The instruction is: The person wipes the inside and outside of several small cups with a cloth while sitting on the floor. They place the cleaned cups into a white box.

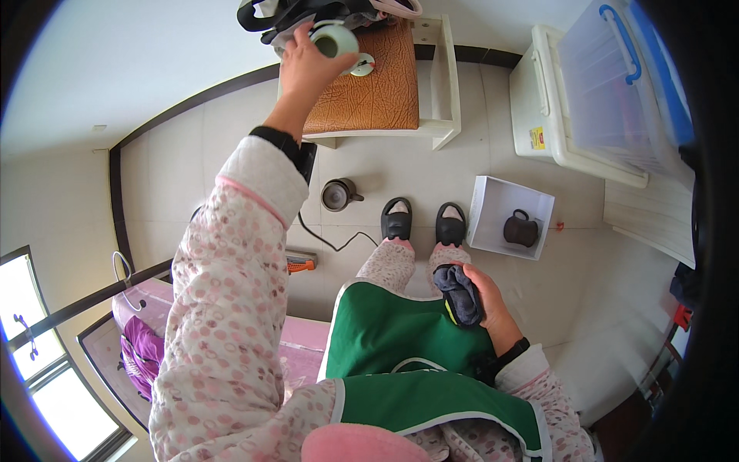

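Note:
My left hand (314,66) reaches far forward and grips a pale green jar or teapot (340,40) by its sides. Its round mouth is uncovered and faces me. Below the vessel, a small pale round lid (363,65) with a dark and red mark lies on a brown leather-look seat (375,98). Close to my lap, my right hand (488,300) holds a bunched dark grey cloth (460,294) with a yellow-green edge. Part of that hand is hidden behind the cloth. A green apron (404,329) covers my lap.
A brown mug (338,194) stands on the tiled floor near a black cable (323,239). Right of my slippers, a white box (491,196) contains a dark mug (521,228). Plastic storage bins (606,86) are at right. Black bags (312,14) lie at the seat's back.

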### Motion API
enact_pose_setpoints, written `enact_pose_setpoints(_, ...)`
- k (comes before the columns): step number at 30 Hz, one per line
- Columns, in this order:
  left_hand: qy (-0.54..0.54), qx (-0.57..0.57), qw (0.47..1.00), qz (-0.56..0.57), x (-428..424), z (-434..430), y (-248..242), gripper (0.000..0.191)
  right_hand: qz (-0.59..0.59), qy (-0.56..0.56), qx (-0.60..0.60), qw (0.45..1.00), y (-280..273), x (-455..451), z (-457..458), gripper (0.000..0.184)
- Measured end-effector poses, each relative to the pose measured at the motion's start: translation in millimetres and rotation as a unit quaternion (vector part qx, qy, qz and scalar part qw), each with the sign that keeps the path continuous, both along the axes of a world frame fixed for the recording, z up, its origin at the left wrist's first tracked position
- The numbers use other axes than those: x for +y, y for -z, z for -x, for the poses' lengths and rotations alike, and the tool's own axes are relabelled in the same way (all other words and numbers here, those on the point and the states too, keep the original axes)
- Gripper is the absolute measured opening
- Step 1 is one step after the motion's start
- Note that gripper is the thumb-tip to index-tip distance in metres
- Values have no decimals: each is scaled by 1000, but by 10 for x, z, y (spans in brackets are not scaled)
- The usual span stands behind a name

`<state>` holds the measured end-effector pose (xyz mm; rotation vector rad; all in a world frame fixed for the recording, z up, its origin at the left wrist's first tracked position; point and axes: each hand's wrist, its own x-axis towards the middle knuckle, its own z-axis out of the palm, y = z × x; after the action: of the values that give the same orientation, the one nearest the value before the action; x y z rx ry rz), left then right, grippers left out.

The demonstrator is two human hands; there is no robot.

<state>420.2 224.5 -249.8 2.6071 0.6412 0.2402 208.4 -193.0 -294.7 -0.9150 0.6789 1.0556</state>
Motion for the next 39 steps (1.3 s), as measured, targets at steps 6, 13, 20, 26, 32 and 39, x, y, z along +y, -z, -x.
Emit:
enact_pose_setpoints(6, -66, 49, 996, -47, 32, 334, 160, 107, 0, -6, 11, 1000, 34, 7, 6, 35)
enact_pose_setpoints(13, -98, -112, 975, 164, 58, 239, 328, 81, -22, -1, 0, 1000, 49, 6, 7, 34)
enact_pose_setpoints(20, -126, -180, 940, 261, 175, 1710, 905, 36, -20, -8, 14, 1000, 67, -26, 4, 37)
enact_pose_setpoints(26, -223, 133, 931, 255, 146, 2931, 1951, 43, 20, -23, 14, 999, 47, -12, -13, 38)
enact_pose_setpoints(32, -178, 281, 918, 217, -59, 3183, 2633, 70, 43, -67, -19, 997, -8, -9, -37, 46)
enact_pose_setpoints(39, -67, 322, 943, 43, -318, 2717, 2824, 111, 86, -108, -31, 990, -13, 61, -93, 47)
